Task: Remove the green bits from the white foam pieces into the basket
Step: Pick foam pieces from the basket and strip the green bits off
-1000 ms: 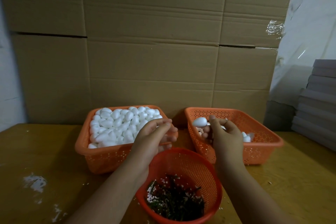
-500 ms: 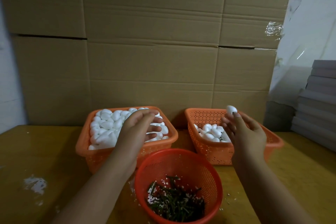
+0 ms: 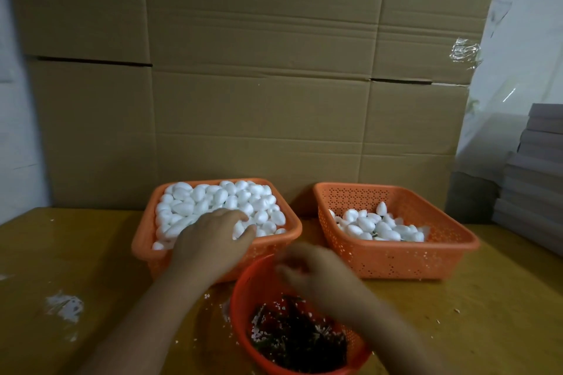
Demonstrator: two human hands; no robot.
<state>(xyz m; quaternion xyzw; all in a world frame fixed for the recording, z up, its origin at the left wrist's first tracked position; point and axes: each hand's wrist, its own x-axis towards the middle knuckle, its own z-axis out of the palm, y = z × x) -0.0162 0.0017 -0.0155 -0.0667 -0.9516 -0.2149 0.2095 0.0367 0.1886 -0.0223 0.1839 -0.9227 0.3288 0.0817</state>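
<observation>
Nearest the camera, a round red basket [image 3: 240, 313] sits on the yellow-brown tabletop [image 3: 91, 253], its bottom covered with dark green bits [image 3: 300, 338] flecked with white crumbs. The right hand [image 3: 307, 268] hangs over the basket's far rim, blurred — whether its grip has hold of anything cannot be told. Just beyond, the left hand [image 3: 213, 240] reaches into the left orange bin [image 3: 143, 237], fingers [image 3: 240, 218] spread and resting on the heaped white foam pieces [image 3: 213, 198]; no piece is visibly clasped. To the right, apart from it, a second orange bin [image 3: 396, 259] holds a shallower layer of foam pieces [image 3: 377, 227]. Behind both bins stands a wall of cardboard boxes [image 3: 259, 70], with stacked grey sheets [image 3: 536, 167] at far right.
</observation>
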